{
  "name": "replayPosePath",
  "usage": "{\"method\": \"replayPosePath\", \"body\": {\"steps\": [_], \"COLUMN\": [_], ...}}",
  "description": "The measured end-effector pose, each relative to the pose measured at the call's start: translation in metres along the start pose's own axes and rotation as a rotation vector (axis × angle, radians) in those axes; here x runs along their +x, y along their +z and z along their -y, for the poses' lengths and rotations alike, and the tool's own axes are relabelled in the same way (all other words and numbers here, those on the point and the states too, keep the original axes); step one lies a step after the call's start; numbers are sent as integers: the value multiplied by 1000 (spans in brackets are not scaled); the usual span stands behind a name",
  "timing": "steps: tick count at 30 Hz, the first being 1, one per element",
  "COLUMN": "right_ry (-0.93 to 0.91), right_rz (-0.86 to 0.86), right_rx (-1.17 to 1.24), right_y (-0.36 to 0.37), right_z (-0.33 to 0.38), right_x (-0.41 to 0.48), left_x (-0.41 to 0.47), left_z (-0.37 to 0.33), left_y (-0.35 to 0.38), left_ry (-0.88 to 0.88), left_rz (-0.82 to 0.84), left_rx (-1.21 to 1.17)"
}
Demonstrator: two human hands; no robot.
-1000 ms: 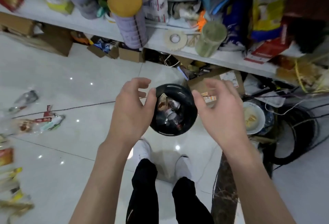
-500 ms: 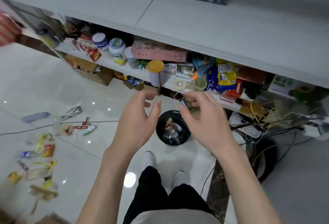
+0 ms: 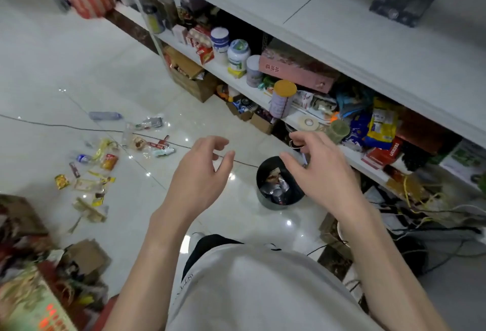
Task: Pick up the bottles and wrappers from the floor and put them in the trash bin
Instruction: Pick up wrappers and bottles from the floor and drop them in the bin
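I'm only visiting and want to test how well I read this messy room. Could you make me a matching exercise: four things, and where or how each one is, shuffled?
Things:
1 trash bin
2 clear bottle
3 yellow-lidded canister
4 left hand

States:
A on the shelf
B lying on the floor
C empty, fingers loosely curled
D standing on the floor with wrappers inside

Pairs: 1-D, 2-B, 3-A, 4-C
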State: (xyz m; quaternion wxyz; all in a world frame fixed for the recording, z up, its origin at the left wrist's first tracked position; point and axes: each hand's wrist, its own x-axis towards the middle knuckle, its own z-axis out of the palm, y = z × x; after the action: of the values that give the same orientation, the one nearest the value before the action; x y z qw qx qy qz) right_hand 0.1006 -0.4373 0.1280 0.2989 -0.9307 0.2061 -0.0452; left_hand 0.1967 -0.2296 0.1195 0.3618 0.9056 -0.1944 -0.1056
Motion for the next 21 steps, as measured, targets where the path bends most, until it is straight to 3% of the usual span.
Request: {"method": "replayPosePath", "body": {"steps": [21], "right_ry": [-380], "right_rz": [376], "right_rx": [-173], "right_y": [197], "right_z": [270], "right_x": [63], "left_x": [-75], "left_z": [263], "left_y": [-214], "left_ry": [-518], "left_rz": [-300], "left_rx": [-26]}}
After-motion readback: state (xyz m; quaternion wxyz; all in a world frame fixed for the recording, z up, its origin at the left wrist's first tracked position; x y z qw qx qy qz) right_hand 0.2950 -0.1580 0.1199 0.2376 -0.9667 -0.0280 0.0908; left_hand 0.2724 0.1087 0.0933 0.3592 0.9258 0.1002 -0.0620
